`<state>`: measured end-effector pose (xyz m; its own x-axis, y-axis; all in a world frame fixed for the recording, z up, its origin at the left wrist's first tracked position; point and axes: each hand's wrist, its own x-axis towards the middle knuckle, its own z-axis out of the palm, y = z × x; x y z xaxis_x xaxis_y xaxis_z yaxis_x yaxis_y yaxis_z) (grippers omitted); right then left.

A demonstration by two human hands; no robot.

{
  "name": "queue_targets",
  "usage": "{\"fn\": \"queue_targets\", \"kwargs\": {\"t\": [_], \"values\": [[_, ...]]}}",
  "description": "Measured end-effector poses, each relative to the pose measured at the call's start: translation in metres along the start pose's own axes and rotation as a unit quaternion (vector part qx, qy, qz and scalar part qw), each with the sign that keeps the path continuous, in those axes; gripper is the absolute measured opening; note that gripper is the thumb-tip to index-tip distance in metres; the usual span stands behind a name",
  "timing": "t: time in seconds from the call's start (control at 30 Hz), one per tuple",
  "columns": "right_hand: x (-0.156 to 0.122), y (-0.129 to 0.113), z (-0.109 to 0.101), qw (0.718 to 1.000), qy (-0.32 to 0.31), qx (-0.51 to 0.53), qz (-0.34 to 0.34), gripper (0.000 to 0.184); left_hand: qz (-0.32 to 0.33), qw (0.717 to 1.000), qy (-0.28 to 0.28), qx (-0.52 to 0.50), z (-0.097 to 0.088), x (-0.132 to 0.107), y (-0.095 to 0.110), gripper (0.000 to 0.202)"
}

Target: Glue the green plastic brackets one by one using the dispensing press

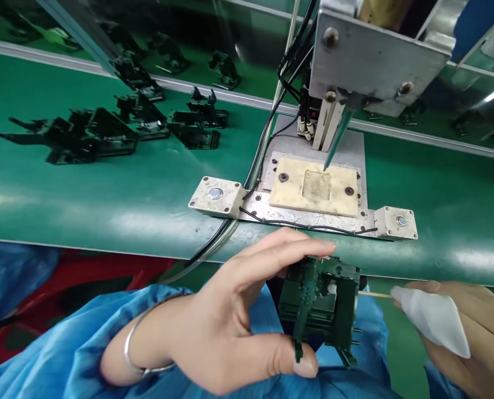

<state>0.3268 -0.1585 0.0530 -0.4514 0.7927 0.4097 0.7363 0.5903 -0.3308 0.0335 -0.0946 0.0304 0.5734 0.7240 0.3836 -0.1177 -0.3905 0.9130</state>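
My left hand (226, 316) grips a dark green plastic part (319, 302) between thumb and fingers, low in the middle of the head view and in front of the green belt's edge. A silver bangle circles that wrist. My right hand (471, 332) at the lower right is closed on a thin wooden stick (374, 294) and a folded white cloth (433, 318). The stick's tip points left and reaches the part's right side. Both sleeves are blue.
A metal fixture with a cream pad (315, 188) sits on the green conveyor belt (106, 194) just beyond my hands, under a press head (371, 55) with cables. Several black plastic parts (89, 136) lie on the belt at the left.
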Motion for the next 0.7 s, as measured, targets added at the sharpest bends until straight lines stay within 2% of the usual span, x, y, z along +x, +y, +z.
{"fn": "queue_targets", "kwargs": {"t": [0.07,0.17,0.37,0.5,0.6,0.67,0.7], "values": [[0.012,-0.005,-0.004,0.996,-0.055,-0.021,-0.072,0.027,0.019,1.0,-0.013,0.004,0.0,-0.001,0.0,0.07],[0.015,-0.012,-0.007,0.992,-0.095,-0.044,-0.075,0.027,0.033,0.999,-0.021,0.02,-0.001,-0.003,0.001,0.071],[0.015,-0.018,-0.011,0.985,-0.101,-0.079,-0.111,0.023,0.027,0.999,-0.024,0.032,-0.003,-0.006,0.002,0.07],[0.022,-0.019,-0.01,0.982,-0.101,-0.099,-0.127,0.03,0.031,0.999,-0.02,0.036,-0.001,-0.003,0.001,0.066],[0.017,-0.006,-0.008,0.976,-0.086,-0.097,-0.175,0.031,0.014,1.0,-0.008,0.023,-0.003,0.0,-0.001,0.066],[0.006,0.015,-0.007,0.983,-0.052,-0.103,-0.146,0.023,0.0,1.0,-0.001,0.002,-0.006,-0.001,-0.004,0.068],[-0.001,0.031,-0.006,0.987,-0.026,-0.119,-0.105,0.018,-0.007,1.0,0.001,-0.007,-0.009,-0.002,-0.006,0.07]]}}
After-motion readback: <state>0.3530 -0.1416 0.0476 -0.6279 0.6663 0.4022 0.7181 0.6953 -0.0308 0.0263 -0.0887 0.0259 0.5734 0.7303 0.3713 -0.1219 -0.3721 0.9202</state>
